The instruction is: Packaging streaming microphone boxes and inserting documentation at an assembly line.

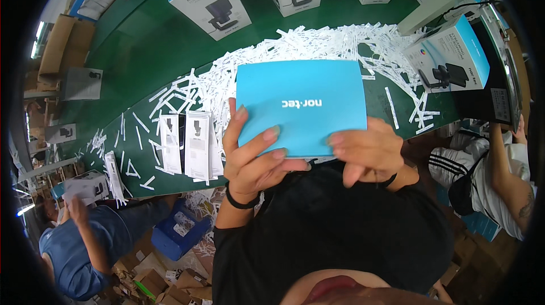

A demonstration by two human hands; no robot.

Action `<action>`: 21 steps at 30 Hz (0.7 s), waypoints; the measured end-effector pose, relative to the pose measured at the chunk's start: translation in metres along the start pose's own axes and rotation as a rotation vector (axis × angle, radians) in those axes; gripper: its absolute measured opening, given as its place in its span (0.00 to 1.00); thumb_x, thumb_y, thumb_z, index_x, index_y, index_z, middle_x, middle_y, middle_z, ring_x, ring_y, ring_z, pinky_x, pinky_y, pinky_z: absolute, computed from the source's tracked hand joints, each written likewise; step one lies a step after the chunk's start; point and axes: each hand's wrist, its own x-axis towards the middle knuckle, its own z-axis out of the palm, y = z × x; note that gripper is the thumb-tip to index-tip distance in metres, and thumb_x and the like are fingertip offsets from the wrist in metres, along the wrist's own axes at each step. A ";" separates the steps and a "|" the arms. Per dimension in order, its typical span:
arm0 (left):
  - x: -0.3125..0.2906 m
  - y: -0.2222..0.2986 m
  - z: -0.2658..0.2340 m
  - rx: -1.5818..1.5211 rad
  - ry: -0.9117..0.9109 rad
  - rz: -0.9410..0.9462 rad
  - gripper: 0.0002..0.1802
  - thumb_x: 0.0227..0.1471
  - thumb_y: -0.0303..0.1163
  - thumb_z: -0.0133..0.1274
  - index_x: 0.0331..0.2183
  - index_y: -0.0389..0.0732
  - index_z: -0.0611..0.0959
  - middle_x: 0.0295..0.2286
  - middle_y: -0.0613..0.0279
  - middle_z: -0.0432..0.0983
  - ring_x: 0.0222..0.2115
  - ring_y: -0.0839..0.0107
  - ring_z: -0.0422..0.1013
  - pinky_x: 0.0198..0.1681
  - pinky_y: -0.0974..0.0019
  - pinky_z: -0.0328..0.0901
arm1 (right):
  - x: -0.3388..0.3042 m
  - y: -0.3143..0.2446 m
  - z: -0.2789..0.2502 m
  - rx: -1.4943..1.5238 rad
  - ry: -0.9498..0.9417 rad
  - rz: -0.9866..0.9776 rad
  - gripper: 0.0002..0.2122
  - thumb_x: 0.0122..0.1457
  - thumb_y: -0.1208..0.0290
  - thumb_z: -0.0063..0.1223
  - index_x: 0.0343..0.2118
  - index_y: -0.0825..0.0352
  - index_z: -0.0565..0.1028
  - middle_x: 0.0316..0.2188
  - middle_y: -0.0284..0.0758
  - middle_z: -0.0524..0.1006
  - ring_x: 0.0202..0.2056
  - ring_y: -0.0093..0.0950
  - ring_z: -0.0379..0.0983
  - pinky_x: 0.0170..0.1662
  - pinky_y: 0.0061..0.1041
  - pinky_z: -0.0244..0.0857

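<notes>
A box (301, 83) turns its bright blue face up in front of me, at the near edge of the green table. My left hand (254, 149) grips its near left corner, with fingers spread over the blue face. At the near right corner, my right hand (372, 149) has its fingers bent over the edge. The sides of the box are hidden from above. Behind it lies a wide heap of white paper strips (318, 38). Two stacks of folded leaflets (198, 143) lie just left of my left hand.
Printed white-and-blue microphone boxes (218, 7) stand along the far side. Another box (451, 58) stands at the right, beside a dark screen (499, 103). A co-worker in blue (85, 242) handles a box at the left. Another person in white (482, 174) is at the right.
</notes>
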 end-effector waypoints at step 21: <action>0.005 0.006 0.039 -0.233 0.275 -0.030 0.14 0.41 0.24 0.72 0.31 0.46 0.85 0.36 0.67 0.82 0.40 0.65 0.74 0.66 0.33 0.54 | 0.018 0.034 -0.001 0.023 0.135 0.277 0.60 0.43 0.41 0.75 0.70 0.71 0.49 0.69 0.52 0.52 0.64 0.37 0.59 0.61 0.39 0.61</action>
